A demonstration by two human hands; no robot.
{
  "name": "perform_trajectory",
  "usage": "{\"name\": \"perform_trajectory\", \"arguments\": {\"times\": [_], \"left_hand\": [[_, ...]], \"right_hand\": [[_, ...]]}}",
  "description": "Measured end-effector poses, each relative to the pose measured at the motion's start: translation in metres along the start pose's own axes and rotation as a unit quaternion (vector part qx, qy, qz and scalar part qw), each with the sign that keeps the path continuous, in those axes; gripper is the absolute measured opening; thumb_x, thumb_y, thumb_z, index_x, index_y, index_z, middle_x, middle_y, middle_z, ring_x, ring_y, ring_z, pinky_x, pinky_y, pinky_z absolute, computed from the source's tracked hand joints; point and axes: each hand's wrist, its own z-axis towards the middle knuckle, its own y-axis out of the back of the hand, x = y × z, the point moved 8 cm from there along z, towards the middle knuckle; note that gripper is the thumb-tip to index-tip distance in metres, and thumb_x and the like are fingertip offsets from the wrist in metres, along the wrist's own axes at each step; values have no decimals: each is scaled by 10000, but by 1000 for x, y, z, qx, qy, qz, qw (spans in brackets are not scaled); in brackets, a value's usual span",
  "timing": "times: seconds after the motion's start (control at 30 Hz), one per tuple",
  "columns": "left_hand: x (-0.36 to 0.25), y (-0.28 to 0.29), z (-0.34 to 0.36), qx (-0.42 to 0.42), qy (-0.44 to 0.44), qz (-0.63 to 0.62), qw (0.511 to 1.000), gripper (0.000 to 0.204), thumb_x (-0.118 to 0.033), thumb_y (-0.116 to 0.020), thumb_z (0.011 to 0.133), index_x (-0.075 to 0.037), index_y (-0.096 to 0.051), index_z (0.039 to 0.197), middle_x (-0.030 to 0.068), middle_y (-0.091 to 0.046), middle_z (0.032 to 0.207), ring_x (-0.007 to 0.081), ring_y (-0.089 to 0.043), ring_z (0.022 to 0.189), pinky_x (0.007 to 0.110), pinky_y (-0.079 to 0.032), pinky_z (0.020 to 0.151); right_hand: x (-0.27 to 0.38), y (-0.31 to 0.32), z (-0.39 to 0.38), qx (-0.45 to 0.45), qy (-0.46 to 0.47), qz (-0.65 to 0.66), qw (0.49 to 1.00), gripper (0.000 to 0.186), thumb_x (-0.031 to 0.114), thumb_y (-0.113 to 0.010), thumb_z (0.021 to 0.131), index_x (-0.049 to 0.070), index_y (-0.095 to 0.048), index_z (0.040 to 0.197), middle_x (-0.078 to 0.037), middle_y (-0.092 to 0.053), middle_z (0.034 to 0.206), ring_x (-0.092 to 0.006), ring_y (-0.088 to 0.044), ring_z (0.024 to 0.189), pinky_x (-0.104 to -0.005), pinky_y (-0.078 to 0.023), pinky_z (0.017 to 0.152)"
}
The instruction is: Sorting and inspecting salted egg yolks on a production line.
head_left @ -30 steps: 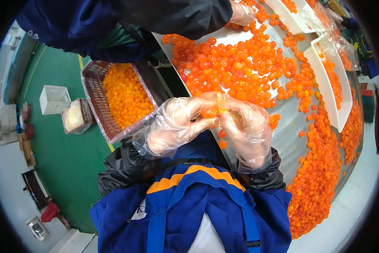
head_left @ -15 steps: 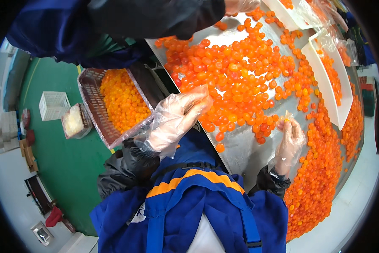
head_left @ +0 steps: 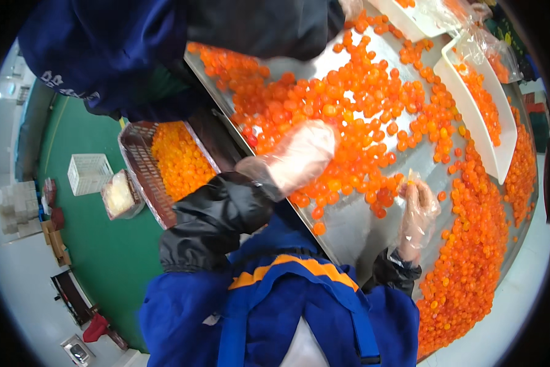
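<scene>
Shiny round orange balls that look like egg yolks (head_left: 342, 144) lie in a loose pile on a metal table (head_left: 354, 229). My left hand (head_left: 305, 153), in a clear plastic glove, is over the near left part of this pile. Its back faces up, blurred, and its fingers are hidden. At the right of the pile, above bare metal, my right hand (head_left: 419, 205) wears a clear glove too. Its fingertips are pinched together at a small yellowish bit that I cannot make out. A few yolks lie close to those fingertips.
Along the table's right side runs a long heap of yolks (head_left: 464, 281), beside a white tray (head_left: 501, 150) holding more. A lined brown crate (head_left: 139, 160) of yellower balls stands left of the table. Another person's dark sleeve (head_left: 262, 27) reaches across the far side.
My left hand has gone from the table's left edge rightward onto the pile. The right hand stays pinched in nearly the same place. The other person's sleeve has shifted right.
</scene>
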Motion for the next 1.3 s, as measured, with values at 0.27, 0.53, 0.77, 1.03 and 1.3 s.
{"name": "perform_trajectory", "arguments": {"times": [0.27,0.53,0.77,1.03,1.3], "left_hand": [[0,-29,13,46,-6,1,999,149,-101,-550,845,-25,-639,938,177,-633,842,355,-634,805,457,-511,734],[28,-5,3,53,162,-296,940,253,-265,-595,959,-55,-676,1075,202,-662,970,380,-633,931,489,-497,810],[25,74,-34,-173,119,-180,961,317,-333,-616,966,-97,-654,1174,140,-667,1068,332,-626,1040,457,-490,904],[39,159,-74,-288,124,-185,931,306,-294,-764,844,-74,-700,1048,142,-682,948,364,-646,897,455,-506,786],[33,174,-103,-236,153,-141,949,294,-203,-764,794,-77,-683,1047,140,-642,904,380,-616,842,473,-489,714]], "right_hand": [[-1,-10,3,15,6,31,999,123,39,-616,979,-51,-681,1031,-78,-696,882,-130,-660,791,-260,-540,746],[17,-39,5,55,95,-56,992,123,22,-678,911,-7,-694,1029,-70,-714,892,-118,-654,794,-281,-523,722],[98,-83,7,78,249,-95,961,178,-3,-701,846,33,-703,1020,-142,-732,983,-278,-709,891,-368,-549,797],[196,-134,-13,187,346,-42,919,198,-11,-716,809,43,-701,999,-129,-727,999,-313,-690,954,-376,-537,834],[235,-168,-48,307,452,-22,837,190,-23,-737,778,1,-709,965,-145,-726,955,-311,-711,880,-369,-549,794]]}}
